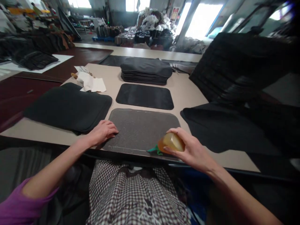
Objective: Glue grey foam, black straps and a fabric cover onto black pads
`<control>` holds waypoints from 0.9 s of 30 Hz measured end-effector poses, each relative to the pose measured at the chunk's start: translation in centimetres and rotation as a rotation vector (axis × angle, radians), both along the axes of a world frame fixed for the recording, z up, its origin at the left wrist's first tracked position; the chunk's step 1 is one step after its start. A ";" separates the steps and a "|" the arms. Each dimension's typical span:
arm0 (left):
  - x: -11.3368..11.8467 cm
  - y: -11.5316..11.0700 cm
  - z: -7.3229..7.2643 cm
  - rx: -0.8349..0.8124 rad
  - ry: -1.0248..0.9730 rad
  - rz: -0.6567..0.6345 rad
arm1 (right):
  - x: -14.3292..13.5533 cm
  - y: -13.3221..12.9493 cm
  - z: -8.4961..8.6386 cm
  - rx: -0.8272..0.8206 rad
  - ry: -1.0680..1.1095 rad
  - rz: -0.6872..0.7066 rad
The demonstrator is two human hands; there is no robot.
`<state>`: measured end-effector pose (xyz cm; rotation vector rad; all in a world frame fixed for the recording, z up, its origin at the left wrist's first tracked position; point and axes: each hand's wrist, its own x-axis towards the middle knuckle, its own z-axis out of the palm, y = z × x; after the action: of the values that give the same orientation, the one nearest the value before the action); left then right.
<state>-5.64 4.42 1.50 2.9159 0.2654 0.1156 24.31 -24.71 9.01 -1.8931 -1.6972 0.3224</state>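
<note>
A grey-brown rounded panel (138, 129) lies flat at the table's front edge, with thin pale lines along its top and bottom edges. My right hand (185, 145) is wrapped round a bottle of amber liquid (172, 143), tilted on its side. Its green nozzle (152, 149) points left and meets the panel's lower edge. My left hand (106, 131) rests on the panel's left edge, fingers together and bent; nothing shows in them. Just beyond the panel lies a black rounded panel (144, 96).
A stack of black panels (145, 71) stands behind. Black sheets (70, 106) lie on the left, with crumpled paper (92, 82) beyond them. On the right are more black sheets (217, 128) and a tall dark pile (236, 65).
</note>
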 end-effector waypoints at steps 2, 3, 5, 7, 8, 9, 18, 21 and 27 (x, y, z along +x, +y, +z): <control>0.0 0.0 0.0 -0.007 -0.008 -0.005 | 1.4 -1.7 0.1 -0.040 -0.006 -0.048; -0.1 0.0 -0.1 -0.008 -0.012 -0.007 | 2.1 -2.6 0.2 -0.059 -0.002 -0.071; -0.1 0.0 -0.1 -0.007 -0.018 -0.012 | 3.4 -4.4 0.3 -0.077 0.017 -0.105; -0.1 0.2 -0.3 -0.003 -0.017 -0.021 | 4.7 -6.0 0.4 -0.090 0.043 -0.135; -0.1 0.4 -0.4 -0.002 -0.014 -0.023 | 5.3 -6.9 0.5 -0.095 0.051 -0.153; -0.2 0.5 -0.6 0.001 -0.014 -0.024 | 5.9 -7.7 0.5 -0.098 0.057 -0.173; -0.9 2.2 -3.1 -0.005 -0.016 0.001 | 11.7 -14.0 -1.9 -0.088 0.130 -0.436; -1.1 2.3 -3.5 -0.001 -0.010 -0.010 | 13.2 -15.5 -3.0 -0.060 0.224 -0.539; -1.0 2.2 -3.5 0.055 -0.075 -0.010 | 14.4 -15.5 -3.4 0.176 0.478 -0.754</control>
<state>-6.64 6.62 -2.04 2.9591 0.2383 0.2339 38.69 -40.20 5.63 -1.9656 -0.6186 0.2746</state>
